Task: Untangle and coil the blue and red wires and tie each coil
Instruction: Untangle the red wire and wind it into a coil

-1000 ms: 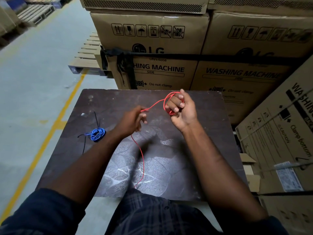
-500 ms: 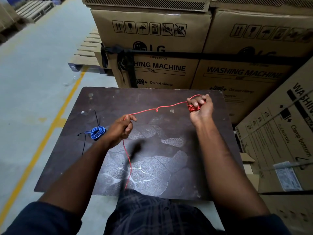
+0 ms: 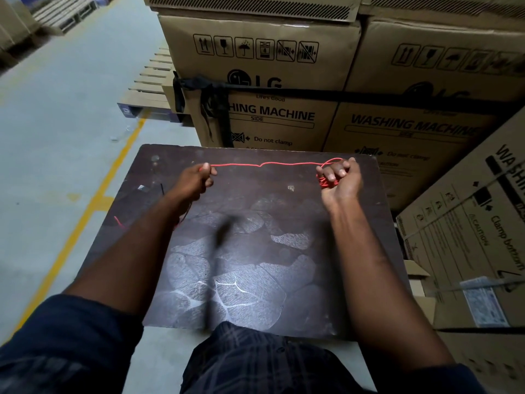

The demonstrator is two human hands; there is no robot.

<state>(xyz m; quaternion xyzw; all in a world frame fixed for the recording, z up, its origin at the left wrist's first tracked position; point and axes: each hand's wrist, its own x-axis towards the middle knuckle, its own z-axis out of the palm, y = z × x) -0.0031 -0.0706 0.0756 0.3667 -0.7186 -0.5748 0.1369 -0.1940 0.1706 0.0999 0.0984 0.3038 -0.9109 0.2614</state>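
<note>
Stacked cardboard boxes (image 3: pixel 261 81) across top of frame, printed "LG", "WASHING MACHINE", "SIDE", "Do not clamp". Over dark table (image 3: pixel 255 194), red wire (image 3: pixel 264 164) stretched taut: pinched by closed fingers of left hand (image 3: pixel 196 180) at centre left, looped around curled fingers of right hand (image 3: pixel 341 180) at centre right.

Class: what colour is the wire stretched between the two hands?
Red wire, clearest in the head view.
</note>
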